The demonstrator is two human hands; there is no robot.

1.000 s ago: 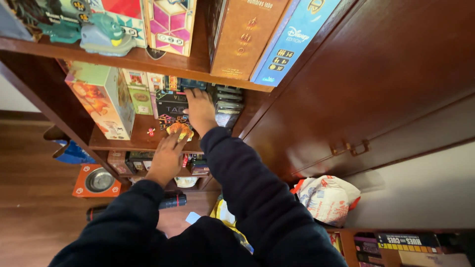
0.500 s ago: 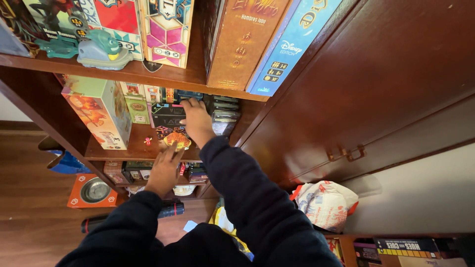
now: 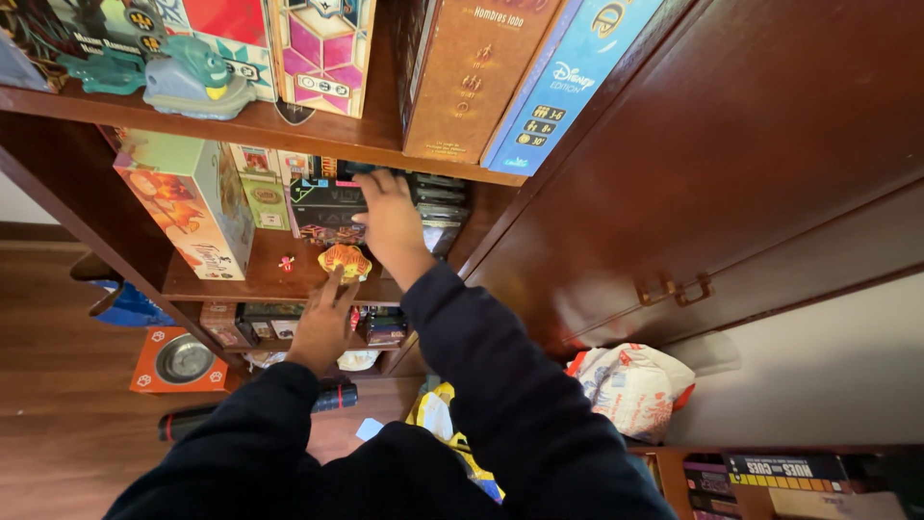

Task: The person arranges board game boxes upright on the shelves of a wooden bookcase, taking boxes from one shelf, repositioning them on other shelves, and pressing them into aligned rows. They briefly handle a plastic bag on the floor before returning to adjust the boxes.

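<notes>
Up at the middle shelf [image 3: 260, 279], our right hand [image 3: 390, 220] curls its fingers [image 3: 377, 181] over the top edge of a dark patterned box [image 3: 327, 207] standing among others, while our left hand [image 3: 322, 323], fingers open, touches a small orange-yellow toy [image 3: 345, 260] at the shelf's front.

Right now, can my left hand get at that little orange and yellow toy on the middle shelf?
Probably yes. The left hand already has its fingertips at the shelf edge just below the orange and yellow toy, with nothing between them; the right hand is beside it, on the dark box.
</notes>
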